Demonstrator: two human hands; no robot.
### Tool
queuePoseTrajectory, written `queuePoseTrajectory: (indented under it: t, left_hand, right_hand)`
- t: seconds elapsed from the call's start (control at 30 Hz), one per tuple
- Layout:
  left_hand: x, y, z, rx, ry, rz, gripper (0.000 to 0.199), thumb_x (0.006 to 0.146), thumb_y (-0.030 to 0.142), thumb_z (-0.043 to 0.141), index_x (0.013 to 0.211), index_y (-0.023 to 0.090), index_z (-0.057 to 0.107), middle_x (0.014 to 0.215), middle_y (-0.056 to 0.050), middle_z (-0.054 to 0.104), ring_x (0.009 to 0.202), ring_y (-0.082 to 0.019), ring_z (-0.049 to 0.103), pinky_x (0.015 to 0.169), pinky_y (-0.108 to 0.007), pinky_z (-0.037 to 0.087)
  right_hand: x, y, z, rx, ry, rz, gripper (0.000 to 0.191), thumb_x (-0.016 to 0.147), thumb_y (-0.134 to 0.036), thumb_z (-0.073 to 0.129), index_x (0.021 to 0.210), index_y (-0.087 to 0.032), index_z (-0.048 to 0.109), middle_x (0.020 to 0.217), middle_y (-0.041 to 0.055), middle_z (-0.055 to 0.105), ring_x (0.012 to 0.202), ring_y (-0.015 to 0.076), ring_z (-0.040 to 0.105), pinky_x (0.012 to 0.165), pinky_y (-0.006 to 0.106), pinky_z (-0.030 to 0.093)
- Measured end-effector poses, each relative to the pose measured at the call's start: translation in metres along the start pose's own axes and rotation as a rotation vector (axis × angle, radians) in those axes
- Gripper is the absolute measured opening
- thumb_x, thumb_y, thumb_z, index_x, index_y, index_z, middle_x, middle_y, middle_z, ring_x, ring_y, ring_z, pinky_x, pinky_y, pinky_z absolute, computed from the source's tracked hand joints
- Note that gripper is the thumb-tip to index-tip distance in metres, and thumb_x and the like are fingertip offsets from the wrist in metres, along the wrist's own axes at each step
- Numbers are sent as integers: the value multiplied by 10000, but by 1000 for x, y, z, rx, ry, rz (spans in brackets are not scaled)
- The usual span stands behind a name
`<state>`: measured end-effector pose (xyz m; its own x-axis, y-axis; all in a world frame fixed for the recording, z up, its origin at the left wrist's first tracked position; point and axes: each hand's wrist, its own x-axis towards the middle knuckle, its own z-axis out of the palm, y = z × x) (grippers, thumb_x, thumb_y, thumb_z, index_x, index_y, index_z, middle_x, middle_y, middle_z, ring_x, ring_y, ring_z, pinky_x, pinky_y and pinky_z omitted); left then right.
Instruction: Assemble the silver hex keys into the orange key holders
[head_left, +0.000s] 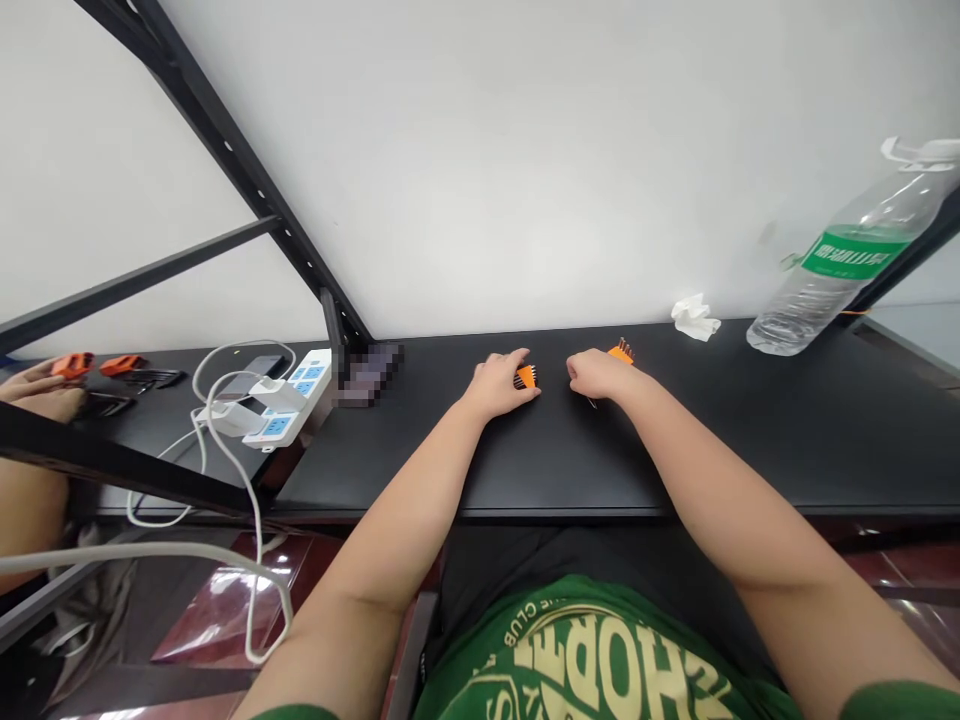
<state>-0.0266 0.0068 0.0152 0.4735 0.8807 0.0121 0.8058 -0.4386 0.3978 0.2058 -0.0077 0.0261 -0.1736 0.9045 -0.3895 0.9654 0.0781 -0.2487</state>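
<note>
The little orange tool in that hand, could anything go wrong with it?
Possibly. The left hand grips the orange tool holder, whose thin dark keys could slip out. A second orange holder sits just behind the right hand and might get knocked. The tilted water bottle might roll.

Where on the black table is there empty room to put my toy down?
The table is bare between the right hand and the water bottle, and along the front edge by both forearms. There is also a gap between the power strip and the left hand. It is crowded around the power strip and cables.
</note>
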Motion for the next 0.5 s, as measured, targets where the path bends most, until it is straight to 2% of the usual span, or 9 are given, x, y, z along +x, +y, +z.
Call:
queuePoseTrajectory:
  t: [0.07, 0.17, 0.23, 0.3, 0.4, 0.5]
  left_hand:
    - [2, -10, -14, 71, 146, -128, 777, 809, 665, 693, 1452, 260, 527, 1503, -139, 529, 1430, -413, 387, 1186, -633, 273]
    - [4, -40, -37, 198, 422, -486, 732, 886, 656, 580, 1457, 205, 513, 1550, -187, 452, 1469, -461, 302, 1201, -708, 138]
    - [4, -63, -48, 248, 431, -645, 787, 854, 606, 624, 1495, 177, 467, 1605, -205, 366, 1493, -490, 239, 1195, -728, 114]
    - [3, -81, -52, 234, 376, -759, 820, 823, 593, 643, 1505, 179, 452, 1610, -203, 353, 1490, -500, 245, 1194, -721, 138]
    - [3, -97, -51, 203, 340, -820, 840, 792, 609, 649, 1499, 197, 458, 1604, -198, 358, 1478, -504, 277, 1201, -706, 150]
    - [5, -102, -50, 205, 354, -840, 861, 786, 618, 642, 1508, 190, 450, 1611, -202, 342, 1480, -535, 258, 1194, -721, 142]
  right_hand:
    - [0, 1, 0, 9, -3, -5, 179, 811, -235, 641, 972, -197, 712, 1038, 128, 709, 835, 250, 672, 709, 329, 499]
    - [-1, 2, 0, 19, -4, -14, 174, 808, -235, 640, 966, -199, 704, 1029, 127, 702, 828, 251, 671, 703, 331, 491]
    - [-1, 2, 1, 21, 0, -18, 170, 805, -230, 642, 963, -198, 695, 1025, 127, 700, 829, 251, 670, 700, 328, 485]
    - [-1, 2, 1, 24, 0, -18, 166, 797, -221, 642, 955, -199, 689, 1019, 123, 699, 822, 247, 665, 694, 325, 481]
    - [-1, 2, 0, 30, -4, -16, 162, 786, -220, 643, 941, -200, 686, 1015, 118, 700, 805, 236, 656, 682, 319, 478]
    - [-1, 3, 1, 32, -3, -17, 146, 787, -229, 640, 926, -198, 674, 1014, 114, 702, 779, 227, 648, 654, 308, 467]
